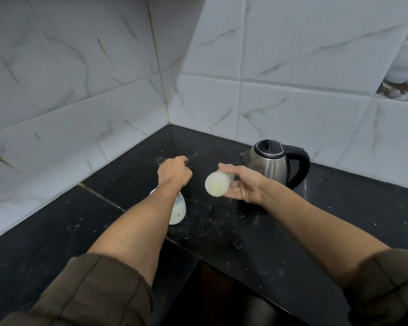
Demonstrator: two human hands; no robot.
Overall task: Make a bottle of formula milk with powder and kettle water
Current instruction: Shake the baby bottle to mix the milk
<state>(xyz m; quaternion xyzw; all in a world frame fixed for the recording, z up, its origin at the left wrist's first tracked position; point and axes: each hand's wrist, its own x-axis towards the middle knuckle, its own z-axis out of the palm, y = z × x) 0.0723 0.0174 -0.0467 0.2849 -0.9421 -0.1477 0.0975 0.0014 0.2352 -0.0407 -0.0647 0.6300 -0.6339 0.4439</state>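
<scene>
My right hand (243,184) grips a white cylindrical bottle (218,185) held on its side above the counter, its round base facing me. My left hand (174,172) hovers over the black counter (257,231) to the left of it, fingers curled into a fist with nothing showing in them. Under my left forearm stands a clear container (178,211) with whitish contents, partly hidden by the arm. A steel electric kettle (271,163) with a black lid and handle stands just behind my right hand, lid closed.
The counter sits in a corner of white marble-look tiled walls (127,102). White specks are scattered on the counter around the container. The counter's front edge drops to a dark gap (222,290) between my arms.
</scene>
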